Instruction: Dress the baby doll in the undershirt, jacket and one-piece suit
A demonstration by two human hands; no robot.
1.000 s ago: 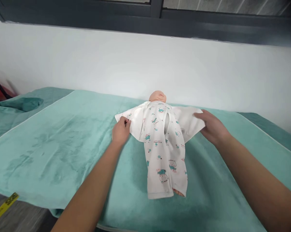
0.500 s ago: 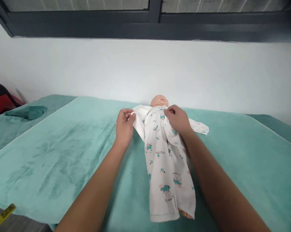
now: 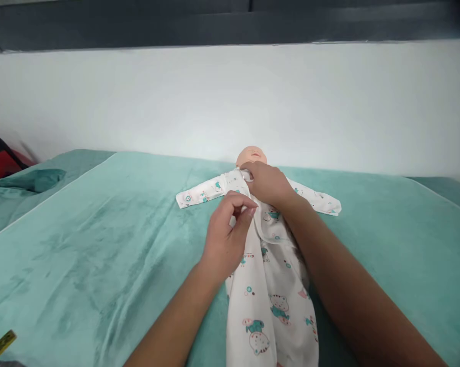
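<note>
Doll and suit: position, finger state, handling

Position: From where I stand, the doll (image 3: pixel 250 154) lies on its back along the middle of the green sheet (image 3: pixel 100 229), head at the far end near the white wall (image 3: pixel 138 102). The printed suit (image 3: pixel 249 293) covers its body. The left sleeve (image 3: pixel 201 195) and the right sleeve (image 3: pixel 318 201) lie spread to either side. The suit's near end runs out of view.

Left hand: The left hand (image 3: pixel 226 232) is over the middle of the suit. Thumb and forefinger are bent to a narrow pinch, tips nearly meeting. I cannot tell whether cloth is caught between them.

Right hand: The right hand (image 3: pixel 270 184) lies across the upper chest, just below the head. Its fingers are bent at the neckline; the grip itself is hidden, so what they hold cannot be told. Below its wrist, the front flap (image 3: pixel 274 230) overlaps the suit.

Handling: The suit should prove light, soft and limp, likely to fold under a push and stretch a little under a pull. Take it by a free edge, between thumb and forefinger, and avoid bunching the layers. The doll should prove firmer, with a smooth, perhaps slippery head. Steady it through the cloth at the chest; to raise it, support the back and neck together
</note>
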